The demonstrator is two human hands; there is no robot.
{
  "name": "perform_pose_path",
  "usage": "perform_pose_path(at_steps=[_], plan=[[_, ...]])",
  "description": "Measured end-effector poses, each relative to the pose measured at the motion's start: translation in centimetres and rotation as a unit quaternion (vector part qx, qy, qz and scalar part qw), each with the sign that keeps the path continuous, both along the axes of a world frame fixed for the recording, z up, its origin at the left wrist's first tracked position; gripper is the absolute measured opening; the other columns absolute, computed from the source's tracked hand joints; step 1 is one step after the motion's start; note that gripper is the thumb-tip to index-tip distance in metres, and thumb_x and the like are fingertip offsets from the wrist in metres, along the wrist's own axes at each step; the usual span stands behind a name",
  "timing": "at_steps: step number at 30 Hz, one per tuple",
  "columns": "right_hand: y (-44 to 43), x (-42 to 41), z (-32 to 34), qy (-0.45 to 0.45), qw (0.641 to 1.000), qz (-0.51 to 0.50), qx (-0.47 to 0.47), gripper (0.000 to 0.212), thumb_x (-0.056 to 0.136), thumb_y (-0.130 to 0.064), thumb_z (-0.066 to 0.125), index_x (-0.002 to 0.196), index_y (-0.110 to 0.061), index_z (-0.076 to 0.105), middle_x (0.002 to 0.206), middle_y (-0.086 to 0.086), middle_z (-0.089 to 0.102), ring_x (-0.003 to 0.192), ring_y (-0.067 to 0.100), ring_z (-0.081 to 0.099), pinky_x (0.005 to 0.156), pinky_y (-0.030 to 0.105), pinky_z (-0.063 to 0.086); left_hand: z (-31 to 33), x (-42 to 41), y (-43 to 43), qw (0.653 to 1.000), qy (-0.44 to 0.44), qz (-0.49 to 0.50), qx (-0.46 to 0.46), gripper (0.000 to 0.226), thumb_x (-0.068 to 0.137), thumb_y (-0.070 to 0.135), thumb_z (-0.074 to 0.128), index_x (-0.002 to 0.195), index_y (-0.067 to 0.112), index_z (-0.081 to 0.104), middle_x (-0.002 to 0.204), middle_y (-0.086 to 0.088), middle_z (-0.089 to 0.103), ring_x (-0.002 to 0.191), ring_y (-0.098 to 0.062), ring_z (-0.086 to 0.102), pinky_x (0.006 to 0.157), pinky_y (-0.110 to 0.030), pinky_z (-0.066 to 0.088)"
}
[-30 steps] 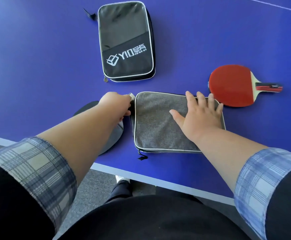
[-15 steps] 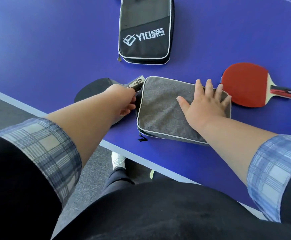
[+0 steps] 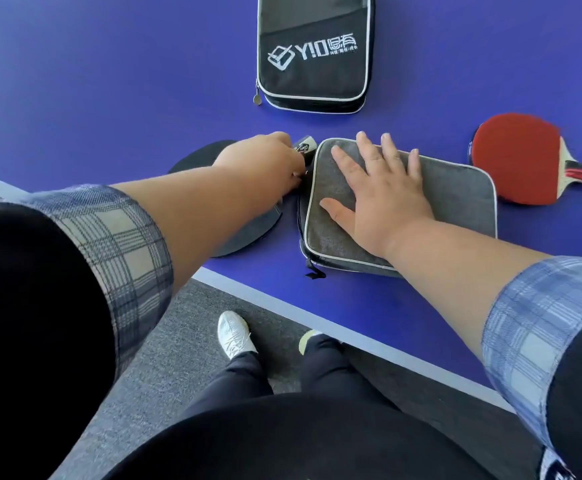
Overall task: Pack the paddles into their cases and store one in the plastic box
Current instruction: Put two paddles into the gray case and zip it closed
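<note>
The right hand (image 3: 379,199) lies flat, fingers spread, on the grey fabric zip case (image 3: 455,202). The left hand (image 3: 265,161) curls at the case's left edge, over the black paddle (image 3: 248,233); its grasp cannot be told.

Both arms reach forward, forearms bare, plaid cuffs (image 3: 123,244) pushed back; the left hand (image 3: 265,161) is knuckles-up, its fingers curled under, whatever they pinch hidden; the right hand (image 3: 379,195) lies flat, palm down, fingers straight and spread.
</note>
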State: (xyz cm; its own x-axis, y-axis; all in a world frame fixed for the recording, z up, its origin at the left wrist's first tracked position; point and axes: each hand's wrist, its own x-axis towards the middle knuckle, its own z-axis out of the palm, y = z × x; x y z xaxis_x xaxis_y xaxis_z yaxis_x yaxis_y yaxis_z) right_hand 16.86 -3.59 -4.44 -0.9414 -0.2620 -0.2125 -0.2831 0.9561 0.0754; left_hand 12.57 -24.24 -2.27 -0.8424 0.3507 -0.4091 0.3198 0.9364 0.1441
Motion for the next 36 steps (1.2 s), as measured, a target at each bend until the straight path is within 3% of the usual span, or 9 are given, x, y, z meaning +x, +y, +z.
perform_pose_path(at_steps=[5, 9, 16, 21, 23, 26, 30, 32, 36], plan=[[-0.3, 0.0, 0.2, -0.007, 1.0, -0.019, 0.007, 0.081, 0.086, -0.079, 0.013, 0.157, -0.039, 0.011, 0.168, 0.003, 0.012, 0.153, 0.034, 0.007, 0.119, 0.064, 0.008, -0.5, 2.2, -1.2, 0.999, 0.03, -0.031, 0.009, 0.024, 0.102, 0.033, 0.042, 0.107, 0.023, 0.063, 0.112, -0.002, 0.053, 0.103, -0.028, 0.05, 0.072, -0.044, 0.049], [-0.3, -0.2, 0.3, -0.009, 1.0, -0.023, 0.01, 0.082, 0.085, -0.079, 0.015, 0.157, -0.039, 0.012, 0.168, 0.003, 0.012, 0.153, 0.033, 0.007, 0.119, 0.063, 0.008, -1.1, 4.4, -1.8, 0.986, 0.135, -0.093, 0.04, 0.018, 0.098, 0.028, 0.048, 0.097, 0.024, 0.065, 0.102, 0.004, 0.06, 0.102, -0.027, 0.052, 0.078, -0.036, 0.043], [-0.3, -0.2, 0.3, -0.006, 1.0, -0.021, 0.0, 0.081, 0.087, -0.078, 0.019, 0.157, -0.037, 0.014, 0.167, 0.004, 0.014, 0.153, 0.034, 0.009, 0.119, 0.063, 0.008, -1.8, 7.7, -1.6, 0.981, 0.157, -0.099, 0.063, 0.01, 0.09, 0.022, 0.058, 0.082, 0.027, 0.062, 0.085, 0.006, 0.06, 0.087, -0.025, 0.056, 0.066, -0.031, 0.031], [-0.2, -0.2, 0.2, -0.007, 1.0, -0.02, -0.007, 0.08, 0.087, -0.077, 0.02, 0.157, -0.038, 0.014, 0.167, 0.004, 0.015, 0.153, 0.034, 0.01, 0.119, 0.063, 0.008, -2.1, 9.1, -1.9, 0.981, 0.119, -0.129, 0.077, 0.006, 0.093, 0.026, 0.059, 0.094, 0.029, 0.065, 0.089, 0.008, 0.064, 0.087, -0.023, 0.058, 0.07, -0.032, 0.043], [-0.2, -0.2, 0.1, -0.007, 1.0, -0.019, -0.014, 0.08, 0.087, -0.077, 0.02, 0.157, -0.038, 0.015, 0.167, 0.004, 0.015, 0.152, 0.034, 0.01, 0.119, 0.064, 0.007, -2.1, 10.3, -1.8, 0.982, 0.095, -0.132, 0.099, 0.017, 0.099, 0.033, 0.05, 0.098, 0.027, 0.066, 0.092, 0.007, 0.066, 0.086, -0.023, 0.056, 0.075, -0.037, 0.047], [-0.1, -0.3, 0.0, -0.006, 1.0, -0.017, -0.021, 0.08, 0.087, -0.077, 0.021, 0.156, -0.038, 0.015, 0.167, 0.005, 0.016, 0.152, 0.034, 0.011, 0.119, 0.064, 0.007, -2.2, 11.4, -1.1, 0.983, 0.091, -0.114, 0.11, 0.026, 0.101, 0.035, 0.044, 0.095, 0.025, 0.066, 0.086, 0.005, 0.064, 0.078, -0.023, 0.051, 0.071, -0.037, 0.047], [-0.1, -0.2, 0.1, -0.016, 1.0, -0.018, -0.005, 0.082, 0.085, -0.079, 0.017, 0.156, -0.039, 0.014, 0.167, 0.004, 0.014, 0.152, 0.035, 0.01, 0.118, 0.065, 0.007, -2.6, 11.9, -0.2, 0.985, 0.09, -0.125, 0.074, 0.01, 0.095, 0.027, 0.057, 0.085, 0.026, 0.059, 0.076, 0.009, 0.051, 0.075, -0.021, 0.047, 0.061, -0.032, 0.039], [-0.3, -0.5, 0.5, -0.043, 0.999, -0.017, 0.004, 0.083, 0.084, -0.08, 0.013, 0.157, -0.039, 0.009, 0.168, 0.004, 0.009, 0.153, 0.034, 0.006, 0.119, 0.064, 0.004, -2.5, 11.9, -0.1, 0.988, 0.064, -0.123, 0.061, 0.01, 0.097, 0.029, 0.054, 0.088, 0.028, 0.056, 0.077, 0.01, 0.043, 0.076, -0.019, 0.046, 0.062, -0.032, 0.04], [1.1, 0.2, 2.1, -0.089, 0.992, -0.047, -0.072, 0.082, 0.088, -0.075, 0.031, 0.157, -0.038, 0.01, 0.168, 0.006, 0.001, 0.154, 0.032, -0.002, 0.119, 0.062, 0.001, -0.6, 10.8, -0.7, 0.996, 0.019, -0.06, 0.058, 0.022, 0.1, 0.039, 0.045, 0.096, 0.034, 0.065, 0.091, 0.008, 0.059, 0.089, -0.019, 0.058, 0.064, -0.032, 0.046]])
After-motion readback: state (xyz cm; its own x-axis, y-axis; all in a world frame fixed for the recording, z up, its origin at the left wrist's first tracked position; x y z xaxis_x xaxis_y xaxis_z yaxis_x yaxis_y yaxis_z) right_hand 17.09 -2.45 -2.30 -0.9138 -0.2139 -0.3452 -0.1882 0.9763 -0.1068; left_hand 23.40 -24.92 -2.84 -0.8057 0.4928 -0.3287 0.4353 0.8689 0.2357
